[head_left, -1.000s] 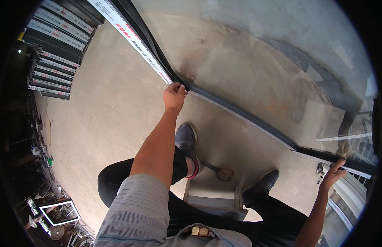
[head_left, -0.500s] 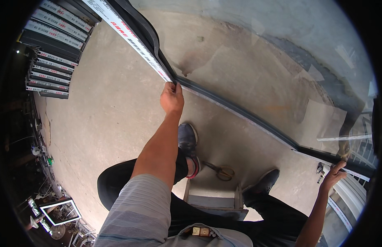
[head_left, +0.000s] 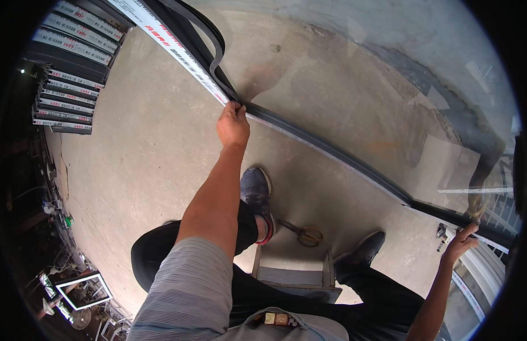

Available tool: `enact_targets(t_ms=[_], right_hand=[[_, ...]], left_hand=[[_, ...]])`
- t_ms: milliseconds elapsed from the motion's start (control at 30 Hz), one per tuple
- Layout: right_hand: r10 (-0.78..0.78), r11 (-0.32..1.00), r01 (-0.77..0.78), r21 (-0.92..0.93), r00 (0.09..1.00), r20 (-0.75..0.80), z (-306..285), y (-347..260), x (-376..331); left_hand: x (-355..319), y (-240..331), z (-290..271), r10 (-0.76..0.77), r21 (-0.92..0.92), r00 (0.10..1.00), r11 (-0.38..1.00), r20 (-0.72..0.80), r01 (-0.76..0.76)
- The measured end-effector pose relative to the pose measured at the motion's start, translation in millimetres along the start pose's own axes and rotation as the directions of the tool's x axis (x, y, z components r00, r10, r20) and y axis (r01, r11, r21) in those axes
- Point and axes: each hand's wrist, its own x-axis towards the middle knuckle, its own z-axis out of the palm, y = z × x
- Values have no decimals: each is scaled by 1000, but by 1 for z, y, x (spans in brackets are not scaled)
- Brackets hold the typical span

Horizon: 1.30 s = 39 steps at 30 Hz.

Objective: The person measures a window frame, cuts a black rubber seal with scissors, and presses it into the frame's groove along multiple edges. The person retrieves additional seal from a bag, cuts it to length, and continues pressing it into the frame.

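A large glazed window frame (head_left: 326, 149), dark with a white printed film on its outer edge, slants across the view. My left hand (head_left: 233, 126) is closed at its near left corner, fingertips pinching where a black rubber sealing strip (head_left: 218, 42) meets the frame. Above that hand the strip bows out in a loose loop over the glass. Further right, my right hand (head_left: 461, 242) grips the frame's near edge by its right end, thumb and fingers round it. The glass pane (head_left: 354, 85) shows the floor through it and some reflections.
Scissors (head_left: 309, 235) with large handles lie on the concrete floor (head_left: 133, 170) between my shoes, before a small stool (head_left: 291, 277). Stacked dark profiles (head_left: 67, 102) with white film stand at left. White profiles (head_left: 485, 273) lie at right; a small white frame (head_left: 107, 288) sits lower left.
My left hand has moved slightly up and left along with the frame's corner. The strip's loop has shifted and bulges a little more. My right hand stays at the same spot.
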Motion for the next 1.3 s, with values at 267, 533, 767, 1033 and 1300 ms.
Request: enact_targets(t_ms=[267, 533, 767, 1033, 1300], right_hand=[[-11, 989, 4, 150, 999, 45, -2, 23, 10], [16, 987, -30, 157, 996, 90, -3, 17, 10], [-20, 994, 16, 110, 999, 34, 1, 0, 2], [-38, 995, 37, 92, 999, 0, 2, 3, 1], [-22, 995, 15, 101, 997, 77, -1, 15, 9]], left_hand=[[15, 15, -19, -203, 239, 970, 957, 133, 167], [50, 4, -41, -143, 364, 961, 930, 236, 49], [64, -1, -44, -172, 338, 914, 940, 368, 41], [73, 0, -44, -191, 337, 893, 940, 407, 48], [81, -37, -28, -129, 164, 905, 984, 405, 67]])
